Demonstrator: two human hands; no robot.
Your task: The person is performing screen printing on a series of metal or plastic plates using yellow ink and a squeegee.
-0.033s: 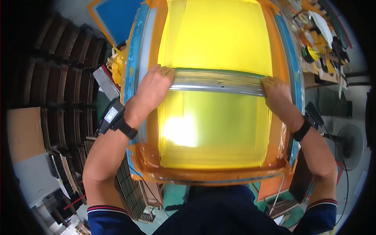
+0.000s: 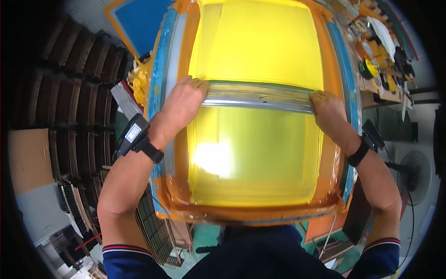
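Observation:
My left hand and my right hand are closed round the two ends of a wide screen-printing squeegee. It has a silver metal holder, with a thin green strip along its far edge. The squeegee lies crosswise over the yellow mesh of a printing screen, its right end slightly nearer to me. Brown-orange tape borders the mesh, and blue shows along the frame's sides. My fingertips are curled over the far side of the holder and partly hidden. A bright reflection shines on the near left mesh.
Dark stacked racks fill the left side. Yellow crumpled material lies beside the screen's left edge, with a blue panel behind. At the far right a cluttered bench holds tape rolls and tools. A fan stands at right.
The screen's near edge sits slightly lower in the picture, while both hands and the squeegee keep almost the same place. The squeegee is a little farther from that near edge. Both grips are unchanged.

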